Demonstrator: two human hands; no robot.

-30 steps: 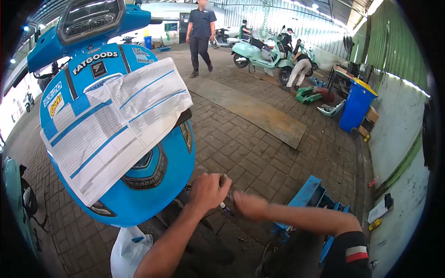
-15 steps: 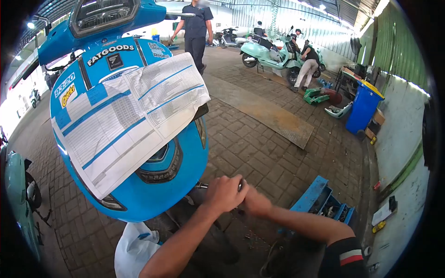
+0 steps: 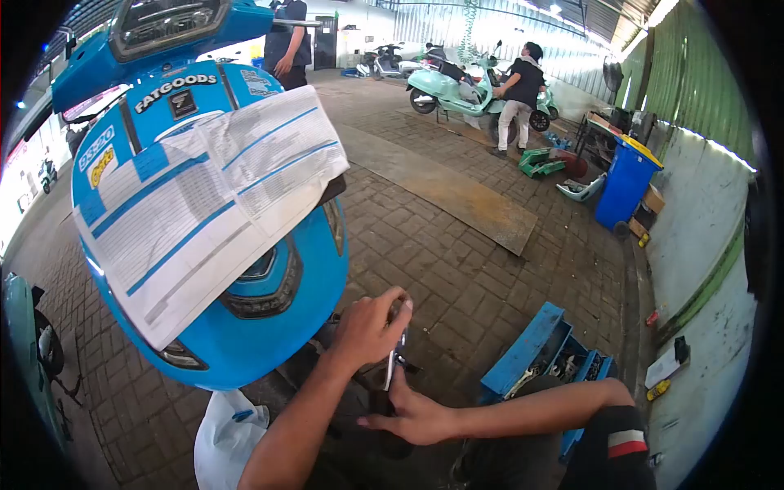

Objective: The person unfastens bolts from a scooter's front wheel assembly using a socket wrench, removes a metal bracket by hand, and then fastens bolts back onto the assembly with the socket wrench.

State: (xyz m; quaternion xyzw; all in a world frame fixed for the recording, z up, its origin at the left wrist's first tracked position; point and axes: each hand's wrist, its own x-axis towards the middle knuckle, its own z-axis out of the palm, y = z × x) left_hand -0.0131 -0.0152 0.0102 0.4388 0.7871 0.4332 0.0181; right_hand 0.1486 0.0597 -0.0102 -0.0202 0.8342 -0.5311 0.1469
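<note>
My left hand [image 3: 367, 328] is closed around the upper end of a metal ratchet wrench [image 3: 393, 369], beside the lower edge of the blue scooter [image 3: 322, 273]. Below it, my right hand [image 3: 420, 415] is at the wrench's lower end, with one finger along the handle and another pointing left. Part of the handle and the fastening point under my left hand are hidden. A large printed paper sheet [image 3: 196, 216] lies over the scooter's rear. A white plastic bag [image 3: 231, 437] hangs below it.
An open blue toolbox [image 3: 523, 351] with tools stands at right on the brick floor. Beyond are a metal plate [image 3: 457, 196], a blue bin [image 3: 627, 184] and a mint scooter [image 3: 449, 90] with a person [image 3: 520, 94] beside it. Another person [image 3: 290, 45] stands behind the blue scooter.
The wrench handle has swung down toward me, and my right hand has moved down with it. My left hand stays at the upper end. The view has shifted; the far person now stands upright.
</note>
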